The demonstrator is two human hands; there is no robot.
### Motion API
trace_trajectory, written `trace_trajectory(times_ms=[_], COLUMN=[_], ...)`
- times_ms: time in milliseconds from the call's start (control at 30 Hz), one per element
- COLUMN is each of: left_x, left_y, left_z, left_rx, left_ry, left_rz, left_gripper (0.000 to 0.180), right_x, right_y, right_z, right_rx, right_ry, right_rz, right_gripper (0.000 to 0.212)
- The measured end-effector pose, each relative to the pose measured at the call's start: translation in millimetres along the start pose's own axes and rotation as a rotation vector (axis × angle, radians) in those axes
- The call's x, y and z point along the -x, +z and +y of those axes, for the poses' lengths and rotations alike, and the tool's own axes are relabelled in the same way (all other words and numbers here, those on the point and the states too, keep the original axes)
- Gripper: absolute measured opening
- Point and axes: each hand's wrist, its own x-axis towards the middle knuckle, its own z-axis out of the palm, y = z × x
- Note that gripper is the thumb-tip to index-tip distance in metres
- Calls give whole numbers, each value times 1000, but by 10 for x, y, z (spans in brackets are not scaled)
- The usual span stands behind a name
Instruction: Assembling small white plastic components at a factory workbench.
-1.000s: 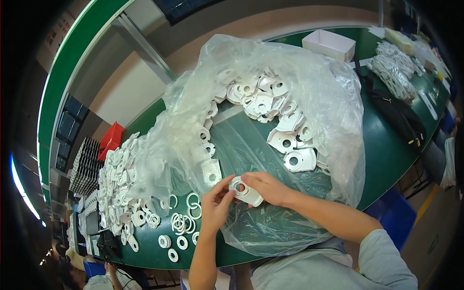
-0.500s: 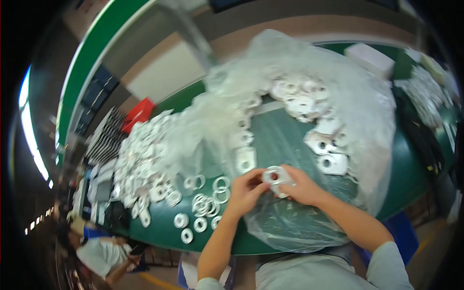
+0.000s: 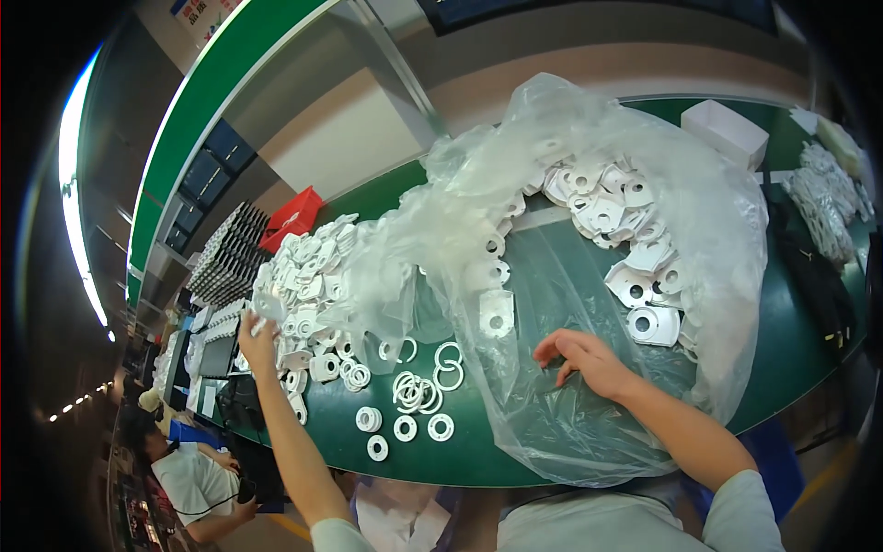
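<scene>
My left hand [image 3: 258, 342] reaches out at the left edge of a heap of white plastic parts [image 3: 308, 267]. At its fingertips is a white plastic part [image 3: 268, 306], slightly blurred, its far side merging with the heap. My right hand [image 3: 589, 362] hovers over a clear plastic bag [image 3: 552, 442] spread on the table, fingers loosely bent and apart, with nothing in them. Beyond it, inside the bag, lie several white plates with round holes [image 3: 655, 325]. A single white plate [image 3: 497, 314] lies left of the right hand.
White rings [image 3: 417, 393] and small round discs [image 3: 441, 427] lie on the green table [image 3: 478, 465]. A red bin [image 3: 292, 219] and stacked dark trays [image 3: 228, 253] stand far left. A white box [image 3: 725, 132] is at the back right. Another person [image 3: 195, 483] sits at lower left.
My hands have parted. The left has swung far left to the heap with the white part both hands held in front; the right stays over the bag, now without a part.
</scene>
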Motion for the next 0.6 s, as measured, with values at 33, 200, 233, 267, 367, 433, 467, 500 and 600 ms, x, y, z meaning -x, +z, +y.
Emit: trace_trajectory(times_ms=[33,200,233,267,367,433,467,500,600], left_x=[-54,529,903,1286,2294,2703,2766,2832,2873], left_y=[124,1038,1324,1495,1851,2036,2073,2117,2082], left_z=[124,719,954,1210,1755,2008,1973,1911,1745], left_rx=[-126,-186,-138,-157,54,98,112,43,-58], left_ry=[17,179,238,241,405,654,655,742,798], left_rz=[-2,-274,-411,-537,-1003,-1142,-1147,-1227,-1324], left_gripper=[54,25,21,19,27,32,32,35,37], right_x=[8,-18,-11,6,-2,8,2,36,302], right_y=[-26,40,30,30,-5,-211,-306,-405,-585], right_z=[24,26,18,-24,-187,-344,-433,-546,-734], right_rx=[-10,84,115,144,220,349,466,475,973], right_ry=[5,7,-14,-39,-245,-312,-385,-380,-177], right_rz=[5,92,107,107,287,400,496,504,436], right_gripper=[35,27,25,23,19,16,14,14,15])
